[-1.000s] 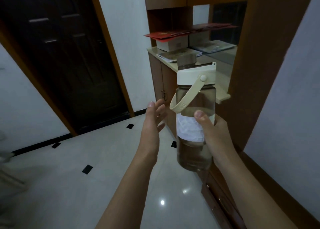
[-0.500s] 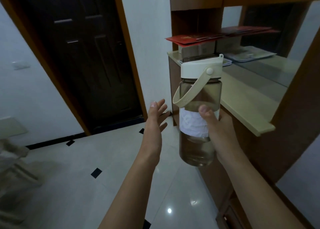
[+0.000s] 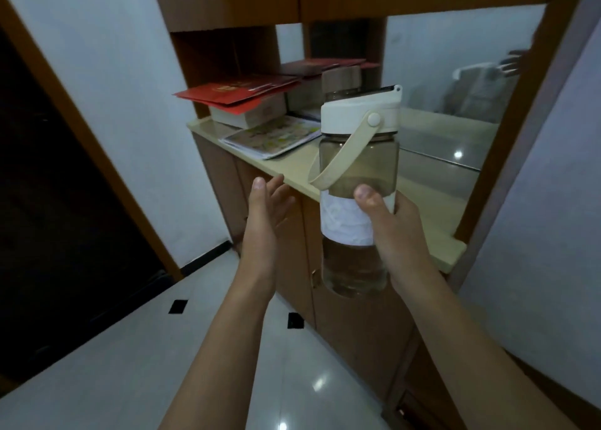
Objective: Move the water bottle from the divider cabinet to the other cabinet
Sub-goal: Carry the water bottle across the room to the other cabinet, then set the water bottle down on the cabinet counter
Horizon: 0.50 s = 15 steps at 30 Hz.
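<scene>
Two bare forearms reach forward over a glossy white tiled floor (image 3: 113,364) with small black insets. The right hand (image 3: 390,231) grips the water bottle (image 3: 357,182) around its white label band, thumb on the near face, holding it upright in the air in front of the cabinet counter (image 3: 422,208). The bottle is smoky and translucent, with a cream lid and a cream carry strap hanging down its left side. The left hand (image 3: 265,215) is empty, fingers loosely spread, just left of the bottle and not touching it. Beyond, at the counter's far left end, lie a printed sheet (image 3: 273,136), a cream box (image 3: 250,110) and red envelopes (image 3: 234,92) on top. A dark door (image 3: 48,202) stands at left.
</scene>
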### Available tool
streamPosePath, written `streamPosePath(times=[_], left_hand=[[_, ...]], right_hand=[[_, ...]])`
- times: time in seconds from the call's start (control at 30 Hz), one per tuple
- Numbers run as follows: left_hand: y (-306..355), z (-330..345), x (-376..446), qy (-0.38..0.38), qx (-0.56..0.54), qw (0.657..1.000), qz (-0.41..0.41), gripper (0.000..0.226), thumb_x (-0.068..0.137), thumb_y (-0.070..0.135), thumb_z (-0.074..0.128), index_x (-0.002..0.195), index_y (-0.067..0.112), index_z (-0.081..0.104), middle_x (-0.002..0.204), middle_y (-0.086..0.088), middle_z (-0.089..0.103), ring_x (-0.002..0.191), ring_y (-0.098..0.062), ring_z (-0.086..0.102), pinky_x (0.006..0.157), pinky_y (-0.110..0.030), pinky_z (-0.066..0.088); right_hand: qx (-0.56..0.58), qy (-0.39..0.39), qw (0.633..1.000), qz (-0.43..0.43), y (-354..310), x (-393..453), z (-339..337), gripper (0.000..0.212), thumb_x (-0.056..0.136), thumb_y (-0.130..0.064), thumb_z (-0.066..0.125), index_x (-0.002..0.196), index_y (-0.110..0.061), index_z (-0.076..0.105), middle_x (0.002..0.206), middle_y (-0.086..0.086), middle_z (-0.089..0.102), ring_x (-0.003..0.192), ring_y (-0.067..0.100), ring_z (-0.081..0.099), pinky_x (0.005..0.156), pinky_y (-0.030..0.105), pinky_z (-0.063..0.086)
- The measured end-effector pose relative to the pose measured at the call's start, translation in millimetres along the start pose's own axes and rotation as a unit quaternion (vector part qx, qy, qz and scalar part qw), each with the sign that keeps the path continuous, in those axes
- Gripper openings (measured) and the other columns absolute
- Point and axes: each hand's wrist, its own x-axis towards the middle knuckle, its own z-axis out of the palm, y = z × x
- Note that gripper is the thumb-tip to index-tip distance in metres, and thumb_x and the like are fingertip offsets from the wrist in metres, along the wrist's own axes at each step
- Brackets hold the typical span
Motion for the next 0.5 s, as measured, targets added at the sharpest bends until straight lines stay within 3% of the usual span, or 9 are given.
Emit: streamPosePath(times=[0.13, 0.3, 0.5], left_hand=[[-8, 25, 32, -0.068, 0.014, 0.998, 0.011, 0.07, 0.093, 0.064, 0.026, 0.145, 0.024, 0.05, 0.146, 0.0, 0.055, 0.128, -0.014, 0.056, 0.113, -0.042, 0.037], [-21, 54, 70, -0.1, 0.046, 0.994, 0.004, 0.067, 0.097, 0.062, 0.022, 0.145, 0.026, 0.05, 0.147, 0.0, 0.053, 0.126, -0.012, 0.056, 0.111, -0.044, 0.036], [-36, 81, 101, -0.147, 0.048, 0.988, -0.015, 0.07, 0.093, 0.067, 0.023, 0.143, 0.026, 0.051, 0.146, 0.001, 0.055, 0.127, -0.013, 0.056, 0.112, -0.044, 0.036]], right_hand=[[-0.02, 0.063, 0.997, -0.03, 0, 27, -16, 0.031, 0.065, -0.056, 0.069, 0.086, -0.033, 0.065, 0.077, -0.025, 0.072, 0.079, -0.006, 0.068, 0.064, 0.012, 0.051], [-0.056, 0.131, 0.988, -0.063, 13, 69, -46, 0.028, 0.076, -0.042, 0.075, 0.098, -0.027, 0.069, 0.091, -0.012, 0.073, 0.084, -0.004, 0.068, 0.067, 0.011, 0.049], [-0.07, 0.171, 0.981, -0.068, 34, 115, -65, 0.037, 0.075, -0.038, 0.077, 0.107, -0.024, 0.065, 0.095, -0.013, 0.069, 0.08, -0.011, 0.063, 0.064, 0.007, 0.047]])
